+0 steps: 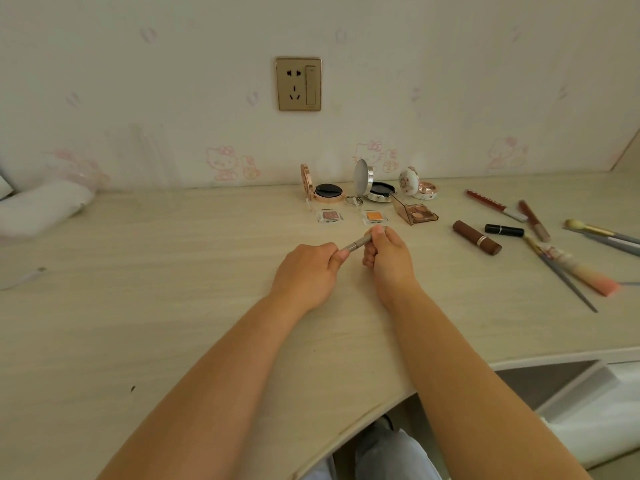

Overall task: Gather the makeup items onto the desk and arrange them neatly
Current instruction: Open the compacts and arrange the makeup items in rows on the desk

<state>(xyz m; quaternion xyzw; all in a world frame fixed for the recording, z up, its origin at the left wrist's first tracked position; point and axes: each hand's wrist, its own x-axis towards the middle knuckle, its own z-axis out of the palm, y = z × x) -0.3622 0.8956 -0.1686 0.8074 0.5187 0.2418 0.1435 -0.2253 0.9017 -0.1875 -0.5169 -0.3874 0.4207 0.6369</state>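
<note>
Both hands hold a slim grey makeup stick (pixel 360 243) above the middle of the desk (pixel 173 306). My left hand (pixel 308 271) pinches its near end; my right hand (pixel 388 254) grips its far end. Behind them, near the wall, stand an open rose-gold compact (pixel 323 190), an open silver compact (pixel 372 187) and a small white floral compact (pixel 417 185). In front of those lie two small clear eyeshadow pans (pixel 329 215) (pixel 374 216) and a brown eyeshadow palette (pixel 417 213).
At the right lie a brown lipstick (pixel 476 237), a black lipstick (pixel 504 230), two lip gloss tubes (pixel 495 205) (pixel 533 220) and several brushes (pixel 575 268). A white bundle (pixel 41 206) sits far left, a cable end (pixel 34 273) below it. A wall socket (pixel 298 83) is above.
</note>
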